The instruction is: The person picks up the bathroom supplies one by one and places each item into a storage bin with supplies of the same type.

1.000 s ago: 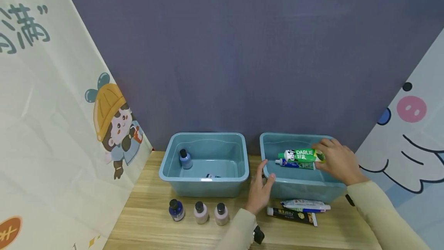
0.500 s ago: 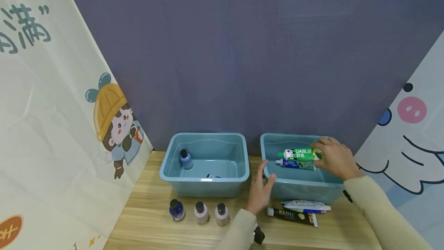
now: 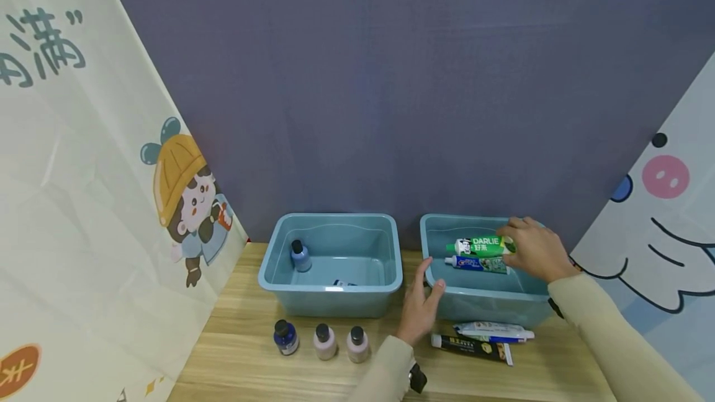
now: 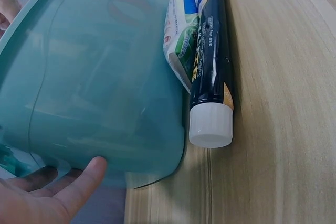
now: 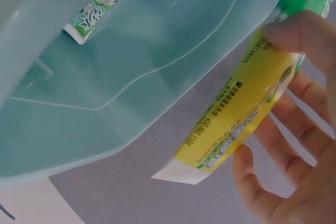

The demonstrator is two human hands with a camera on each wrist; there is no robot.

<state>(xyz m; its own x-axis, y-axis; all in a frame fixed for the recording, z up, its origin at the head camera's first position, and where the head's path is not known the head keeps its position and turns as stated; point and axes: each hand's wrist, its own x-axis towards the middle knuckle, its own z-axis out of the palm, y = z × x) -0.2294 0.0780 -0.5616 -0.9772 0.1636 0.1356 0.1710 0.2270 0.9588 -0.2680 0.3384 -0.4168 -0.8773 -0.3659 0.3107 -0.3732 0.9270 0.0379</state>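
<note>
A green and yellow DARLIE toothpaste tube (image 3: 481,246) is pinched by my right hand (image 3: 533,248) at its right part, over the right blue bin (image 3: 486,304). In the right wrist view, the yellow back of the toothpaste tube (image 5: 236,103) faces the camera, between thumb and fingers. Inside that bin lies a blue and green toothpaste tube (image 3: 477,264). My left hand (image 3: 418,309) touches the bin's front left corner, thumb and index finger spread. In the left wrist view the thumb of the left hand (image 4: 58,195) lies against the bin wall.
A black toothpaste tube (image 3: 469,346) and a white one (image 3: 491,329) lie before the right bin. The left blue bin (image 3: 329,303) holds a blue bottle (image 3: 300,258) and another partly hidden item. A dark blue bottle (image 3: 286,339) and two pink bottles (image 3: 324,343) stand before it.
My right hand, with the DARLIE toothpaste tube in it, has shifted slightly left and up over the right bin. My left hand stays at the bin's corner.
</note>
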